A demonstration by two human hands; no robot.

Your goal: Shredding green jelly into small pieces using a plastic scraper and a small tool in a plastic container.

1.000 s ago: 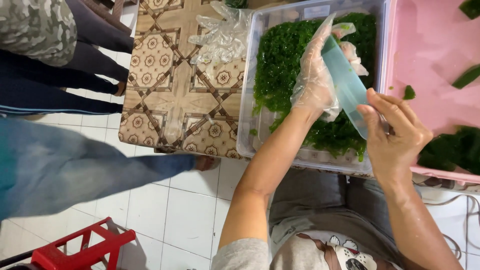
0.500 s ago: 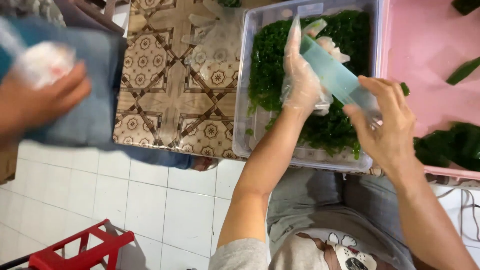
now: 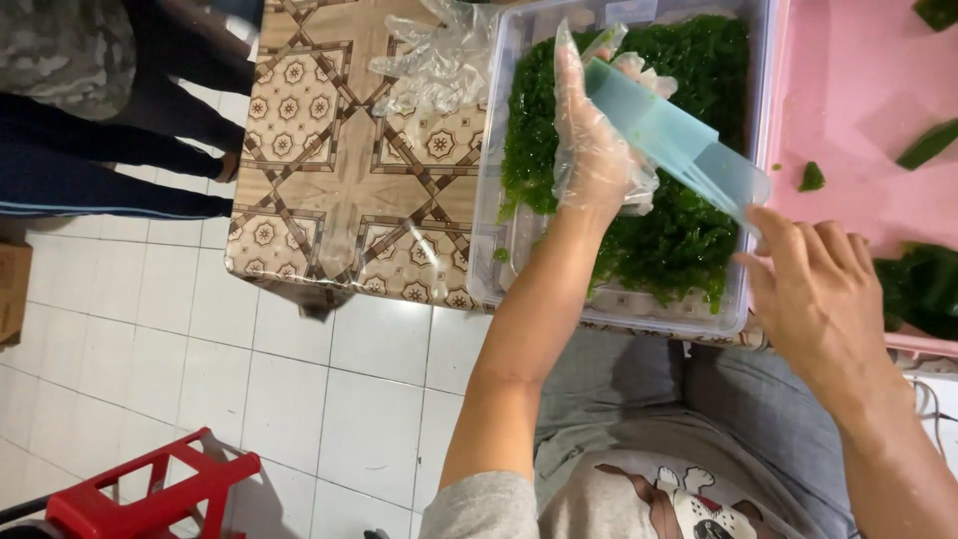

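Note:
My left hand (image 3: pixel 591 150), in a thin clear plastic glove, is raised over a clear plastic tub (image 3: pixel 609 304) full of fine green leafy strands (image 3: pixel 689 235). It grips the upper end of a long pale blue-green plastic sleeve (image 3: pixel 674 140), which slants down to the right across the tub. My bare right hand (image 3: pixel 823 299) is at the tub's near right corner with its fingers spread. Its fingertips reach the sleeve's lower end, with no firm grip showing.
A pink tray (image 3: pixel 848 90) with dark green pieces (image 3: pixel 923 289) sits right of the tub. A crumpled clear glove (image 3: pixel 434 65) lies on the patterned tabletop (image 3: pixel 329 190). Another person's legs (image 3: pixel 110 150) stand at upper left. A red stool (image 3: pixel 150 494) is on the white tiles.
My right hand has slid down off the sleeve's lower end and spread its fingers. The other person's hand and blue cloth seen half a second ago are gone from view.

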